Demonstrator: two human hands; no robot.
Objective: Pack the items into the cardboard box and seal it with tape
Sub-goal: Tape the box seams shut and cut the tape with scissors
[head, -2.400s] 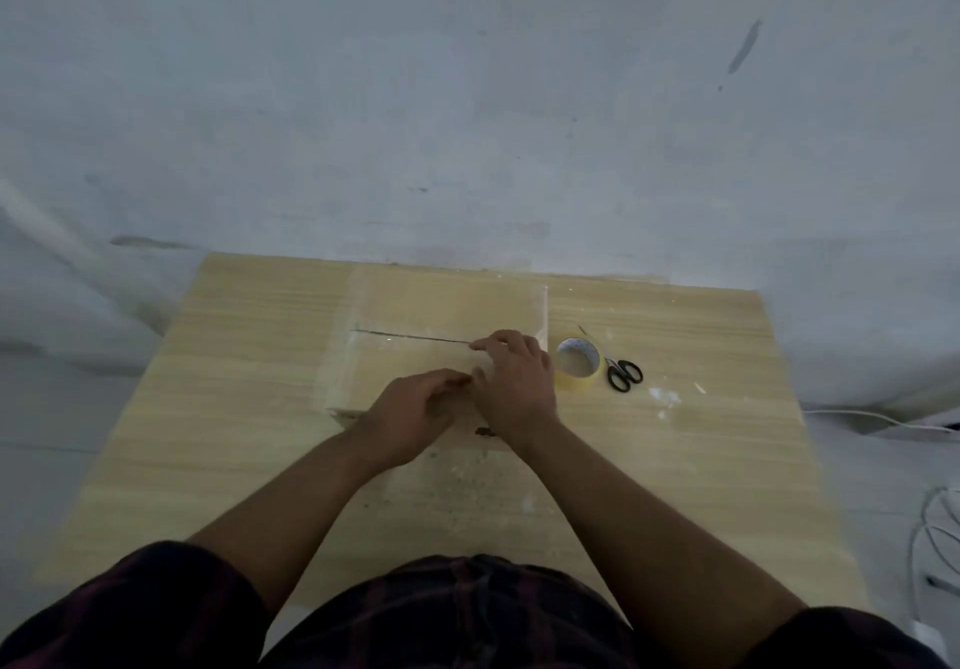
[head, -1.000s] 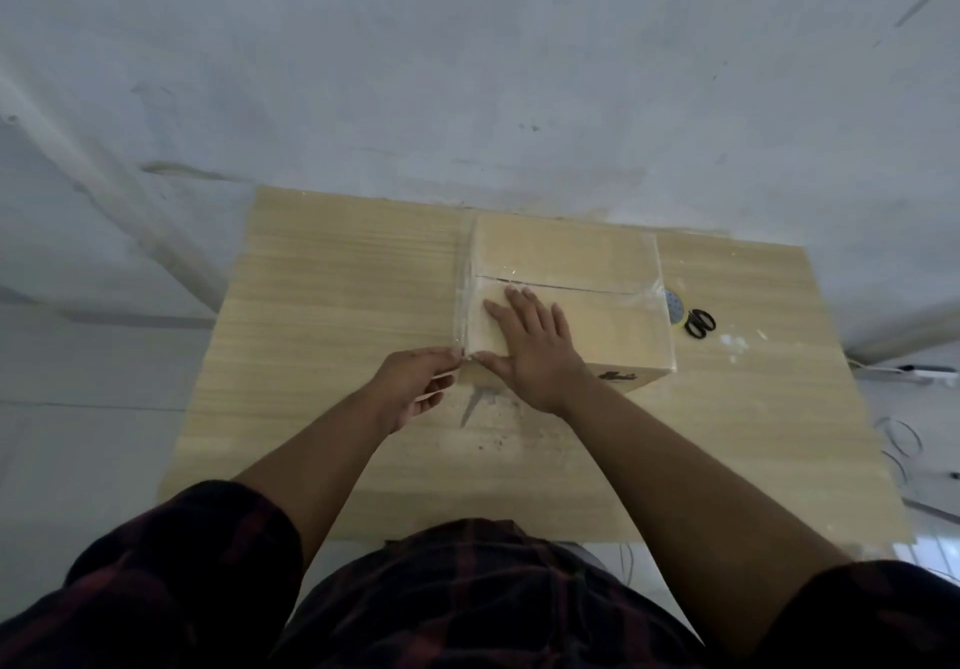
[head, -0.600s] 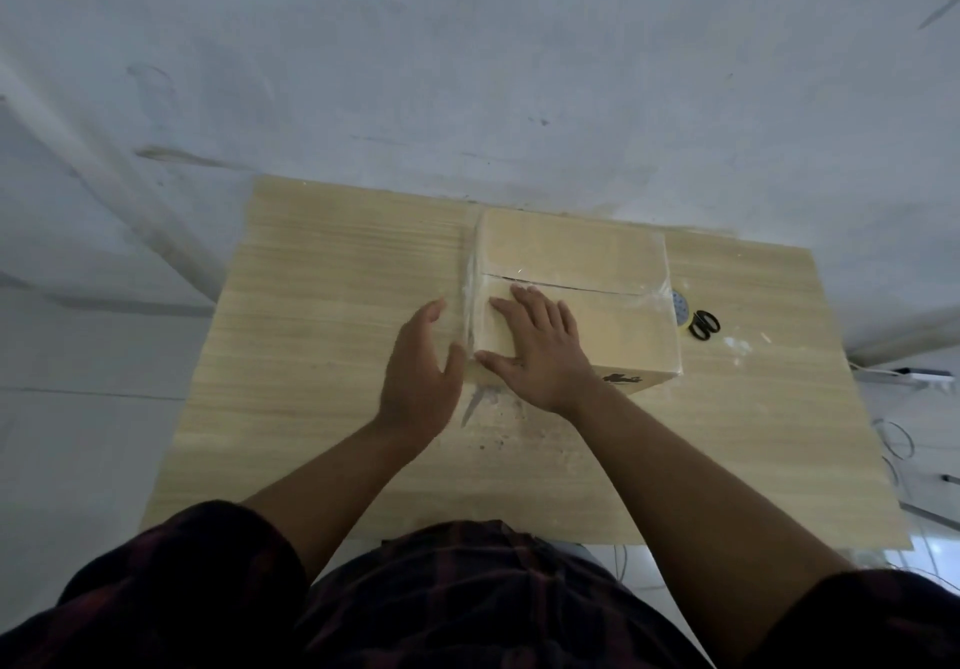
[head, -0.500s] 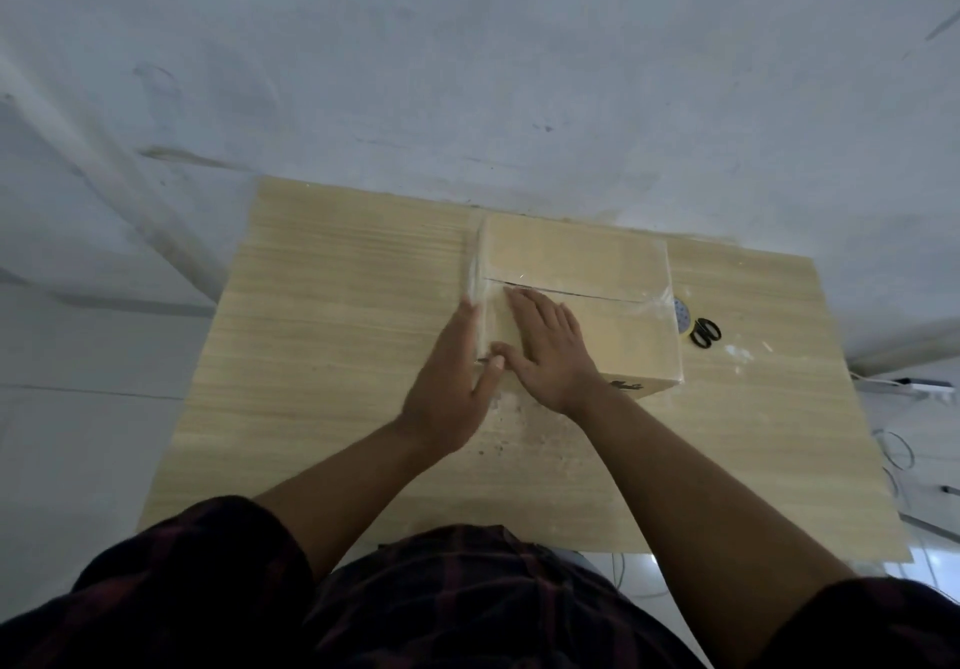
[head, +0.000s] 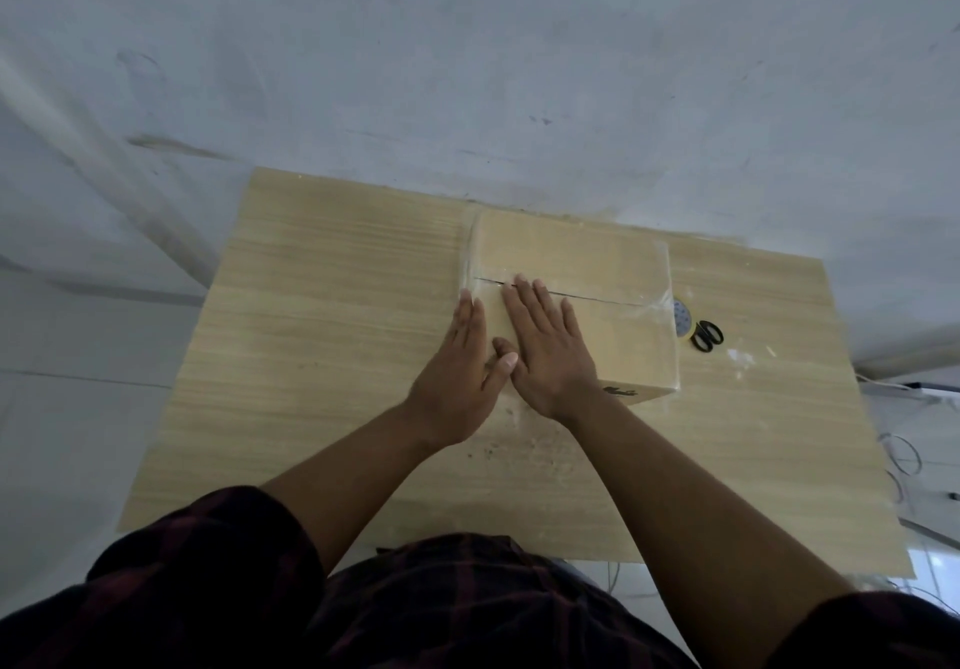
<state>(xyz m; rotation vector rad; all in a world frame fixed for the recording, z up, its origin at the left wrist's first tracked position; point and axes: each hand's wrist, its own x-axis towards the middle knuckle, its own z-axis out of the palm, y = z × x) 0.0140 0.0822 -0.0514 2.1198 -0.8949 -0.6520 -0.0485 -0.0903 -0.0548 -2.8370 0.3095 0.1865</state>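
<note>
Nearest the camera, a dark plaid shirt [head: 363,611] is seen, with both forearms bare and reaching forward over the counter [head: 332,315].

The left hand [head: 460,369] is laid flat with its fingers straight and together, pressed along the left edge of the cardboard box [head: 576,257]. The right hand [head: 550,351] is spread palm-down on the near half of the box top, its fingertips reaching the seam [head: 602,299]. The two thumbs are touching. Nothing is pinched or gripped by either hand.

The box stands on the far middle of the counter with its flaps closed. Clear film [head: 466,268] is seen glinting down the left edge, and again at the right edge. The seam shows as a dark line; whether it is covered by tape cannot be told.

Just beyond the right side of the box, a tape roll [head: 681,317] is partly hidden, with scissors [head: 707,336] beside it. Behind all stands a pale wall [head: 467,70].

Judgement: no loose items are seen on the counter, so packing is taken as done. Sealing is under way, with tape being smoothed at the left end. The centre seam may remain to be taped.
</note>
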